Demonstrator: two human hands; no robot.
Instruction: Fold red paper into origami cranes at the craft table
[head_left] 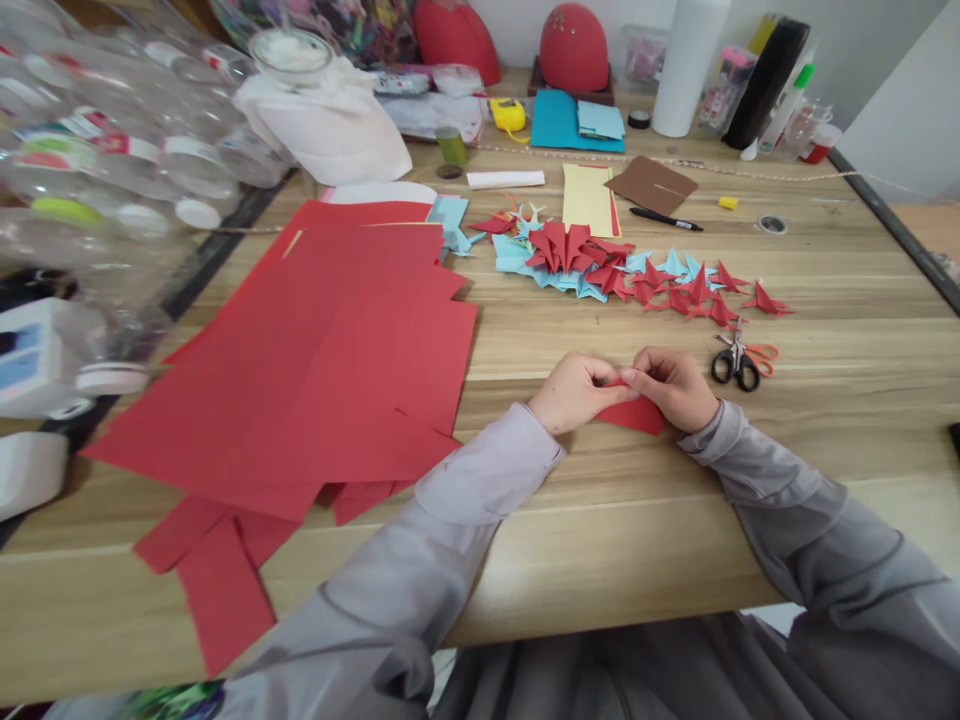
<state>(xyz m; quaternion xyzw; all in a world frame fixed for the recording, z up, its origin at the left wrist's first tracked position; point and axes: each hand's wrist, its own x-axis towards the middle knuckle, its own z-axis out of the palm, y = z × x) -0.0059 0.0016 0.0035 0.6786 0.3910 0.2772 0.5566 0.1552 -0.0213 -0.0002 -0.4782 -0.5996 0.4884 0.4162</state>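
Note:
Between my hands is a piece of red paper (634, 414), its upper edge pinched and its lower part fanning out toward me just over the table. My left hand (576, 390) grips it from the left, thumb and fingers closed. From the right, my right hand (673, 386) pinches the same edge, the two thumbs nearly touching. The fingers cover most of the paper's top, so its folds there are hidden. Beyond the hands lie red folded paper pieces (561, 246) and light blue ones (512, 256), with several small red paper cranes (697, 288) to their right.
Large red paper sheets (300, 350) spread across the left of the wooden table (585, 560). Scissors (738, 362) lie right of my hands. Farther back are a black pen (666, 219), yellow paper (587, 200), a tape measure (508, 115) and a white bottle (686, 70). Plastic bottles (135, 170) crowd the left.

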